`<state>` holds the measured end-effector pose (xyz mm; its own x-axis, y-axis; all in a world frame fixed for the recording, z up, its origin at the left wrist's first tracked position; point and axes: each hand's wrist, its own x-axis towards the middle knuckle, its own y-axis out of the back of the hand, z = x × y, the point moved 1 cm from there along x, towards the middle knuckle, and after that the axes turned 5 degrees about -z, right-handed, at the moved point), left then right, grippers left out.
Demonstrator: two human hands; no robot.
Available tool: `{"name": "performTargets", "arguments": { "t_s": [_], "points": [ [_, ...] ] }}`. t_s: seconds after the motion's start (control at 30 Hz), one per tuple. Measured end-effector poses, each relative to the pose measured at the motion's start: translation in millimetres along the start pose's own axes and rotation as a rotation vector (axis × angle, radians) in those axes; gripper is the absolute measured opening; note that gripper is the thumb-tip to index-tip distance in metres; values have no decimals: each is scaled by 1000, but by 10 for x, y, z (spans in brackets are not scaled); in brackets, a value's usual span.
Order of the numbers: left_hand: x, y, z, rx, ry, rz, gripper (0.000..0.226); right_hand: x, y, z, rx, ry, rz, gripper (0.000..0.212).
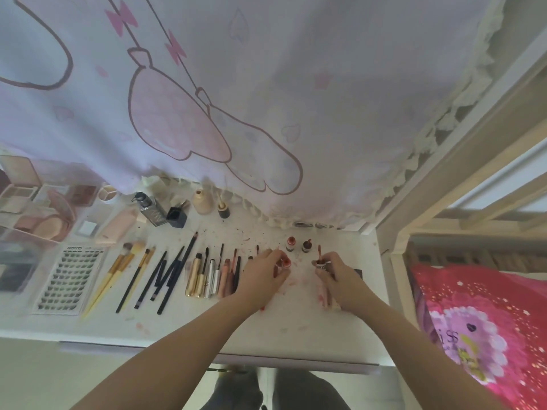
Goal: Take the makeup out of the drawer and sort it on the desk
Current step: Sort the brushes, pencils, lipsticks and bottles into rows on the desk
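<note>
My left hand (265, 275) grips a small red lip-gloss tube (286, 263) standing on the white desk (266, 332). My right hand (336, 275) pinches a lip-gloss wand cap (321, 263), its red applicator tip pointing up. Two open lip-gloss tubes, one red (291, 243) and one dark brown (306, 245), stand just behind my hands. To the left lie rows of mascaras (204, 276), black pencils (168, 273) and yellow-handled brushes (118, 267). The drawer is not in view.
A false-lash card (69, 281) lies at the left. Powder compacts and palettes (38, 208) fill the back left, with foundation bottles (177, 208) behind the pencils. A printed curtain (236, 99) hangs over the desk's back. A pink bag (479, 327) sits at the right beyond a wooden frame.
</note>
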<state>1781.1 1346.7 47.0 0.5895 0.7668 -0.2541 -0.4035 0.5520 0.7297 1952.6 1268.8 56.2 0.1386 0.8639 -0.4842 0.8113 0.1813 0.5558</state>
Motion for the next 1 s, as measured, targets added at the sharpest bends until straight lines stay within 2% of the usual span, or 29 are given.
{"name": "performTargets", "arguments": {
  "t_s": [0.17,0.33,0.47,0.6,0.67,0.73,0.8,0.83,0.9,1.0],
  "points": [
    [181,-57,-32,185,28,36,21,256,-177,9,-352,114,238,26],
    [289,-88,-51,339,28,20,27,388,-316,1,-556,114,273,23],
    [320,-116,-83,364,51,-6,27,423,-380,64,-563,90,289,22],
    [304,-136,-107,344,49,-12,34,371,-289,97,-562,47,220,40],
    [243,-115,-110,323,48,-2,40,292,-118,125,-470,56,210,39],
    [111,-71,-109,289,41,113,38,213,84,151,-377,49,215,29],
    [-83,-78,-43,190,32,227,25,156,217,147,-303,-9,200,22],
    [-170,-131,44,126,17,217,20,141,240,124,-277,-47,169,21],
    [-265,-337,262,99,-5,77,18,147,206,34,-287,-92,74,23],
    [-153,-667,456,288,84,-87,30,228,74,-92,-377,-117,31,25]
  ]
}}
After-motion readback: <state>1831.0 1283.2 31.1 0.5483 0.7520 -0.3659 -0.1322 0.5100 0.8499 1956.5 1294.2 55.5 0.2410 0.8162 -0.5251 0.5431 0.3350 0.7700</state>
